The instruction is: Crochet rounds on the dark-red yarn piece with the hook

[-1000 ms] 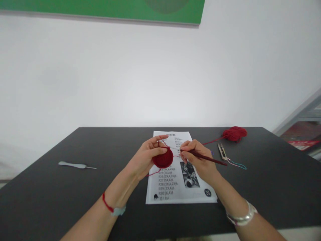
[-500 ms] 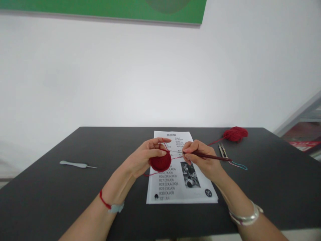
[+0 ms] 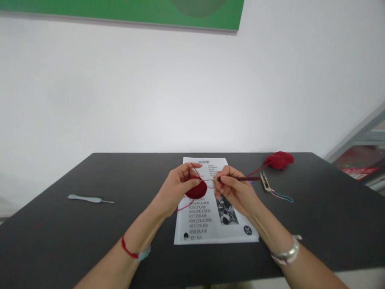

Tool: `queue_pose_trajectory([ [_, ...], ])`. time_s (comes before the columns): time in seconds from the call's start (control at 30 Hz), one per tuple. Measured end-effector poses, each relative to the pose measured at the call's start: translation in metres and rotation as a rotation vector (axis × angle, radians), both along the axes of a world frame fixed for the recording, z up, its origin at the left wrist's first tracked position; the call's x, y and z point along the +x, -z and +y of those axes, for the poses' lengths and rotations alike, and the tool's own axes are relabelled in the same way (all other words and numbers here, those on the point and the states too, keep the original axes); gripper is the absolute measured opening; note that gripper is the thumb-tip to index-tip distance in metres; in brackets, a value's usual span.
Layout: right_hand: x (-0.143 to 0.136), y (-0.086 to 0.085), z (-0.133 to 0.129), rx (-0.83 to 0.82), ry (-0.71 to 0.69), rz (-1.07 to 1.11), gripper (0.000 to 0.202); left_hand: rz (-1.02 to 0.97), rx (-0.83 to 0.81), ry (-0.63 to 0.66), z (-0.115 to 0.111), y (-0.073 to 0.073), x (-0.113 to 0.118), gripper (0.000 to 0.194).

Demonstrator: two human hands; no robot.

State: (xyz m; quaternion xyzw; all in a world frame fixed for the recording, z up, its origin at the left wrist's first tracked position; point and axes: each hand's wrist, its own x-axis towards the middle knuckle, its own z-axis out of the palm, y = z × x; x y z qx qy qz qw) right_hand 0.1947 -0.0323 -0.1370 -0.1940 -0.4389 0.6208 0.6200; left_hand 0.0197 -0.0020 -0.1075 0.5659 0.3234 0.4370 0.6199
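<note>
A round red crochet piece (image 3: 197,190) is pinched between the thumb and fingers of my left hand (image 3: 180,185). Red yarn runs up over the left forefinger, and a strand hangs below the piece. My right hand (image 3: 236,186) grips a crochet hook (image 3: 245,178) with a dark red handle, held like a pen. The hook's thin metal shaft points left and reaches the piece's upper edge; its tip is too small to make out. Beneath both hands lies a printed pattern sheet (image 3: 207,233) with lines of text and a dark photo.
On the right of the black table (image 3: 144,249) sits a red yarn ball (image 3: 279,160), its strand leading to my right hand. Thread snips (image 3: 265,182) with a blue-pink cord lie near it. A grey-handled hook (image 3: 87,198) rests on the left. A white wall stands behind.
My right hand has moved slightly left, bringing the hook's shaft over the piece's edge. The crochet piece has tilted flatter. The whole view has shifted a little.
</note>
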Motion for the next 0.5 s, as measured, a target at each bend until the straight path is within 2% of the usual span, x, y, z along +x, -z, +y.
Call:
queue_pose_trajectory([
  [0.1, -0.0062, 0.0014, 0.0003, -0.047, 0.069, 0.038, 0.013, -0.047, 0.033, -0.071, -0.004, 0.0026, 0.0083, 0.034],
  [0.3, -0.0075, -0.0028, -0.001, -0.059, 0.157, 0.007, 0.018, -0.091, -0.094, 0.014, -0.0031, 0.0046, 0.0085, 0.036],
  [0.5, 0.0011, -0.0004, -0.0004, 0.087, 0.2, -0.125, 0.014, -0.086, -0.027, -0.039, -0.0029, 0.0062, 0.0081, 0.032],
])
